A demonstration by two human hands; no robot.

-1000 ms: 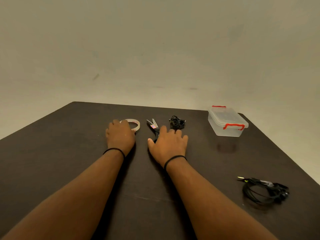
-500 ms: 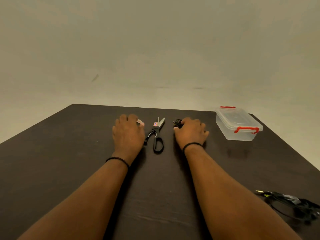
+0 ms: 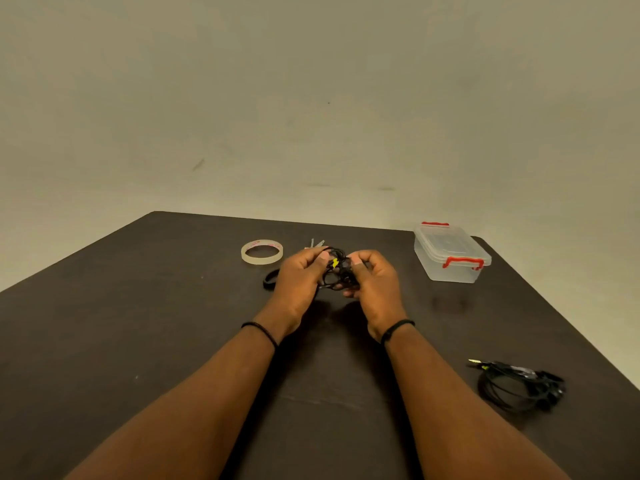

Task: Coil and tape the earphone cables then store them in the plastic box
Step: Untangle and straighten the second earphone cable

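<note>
A tangled black earphone cable [image 3: 337, 271] with a small yellow part is held above the table between both hands. My left hand [image 3: 298, 282] pinches its left side and my right hand [image 3: 375, 285] pinches its right side. A second black earphone cable [image 3: 519, 384], loosely coiled, lies on the table at the near right. The clear plastic box [image 3: 450, 254] with red clips stands lidded at the far right. A roll of clear tape [image 3: 262, 251] lies flat to the left of my hands.
Scissors lie behind my hands: the blade tips [image 3: 317, 243] show above them and one black handle loop [image 3: 270, 279] shows to their left. The dark table [image 3: 138, 323] ends near the wall at the back and at the right edge.
My left hand left the tape roll and my right hand lifted the far cable bundle off the table. Both hands now hold it together, nearer me, in front of the scissors.
</note>
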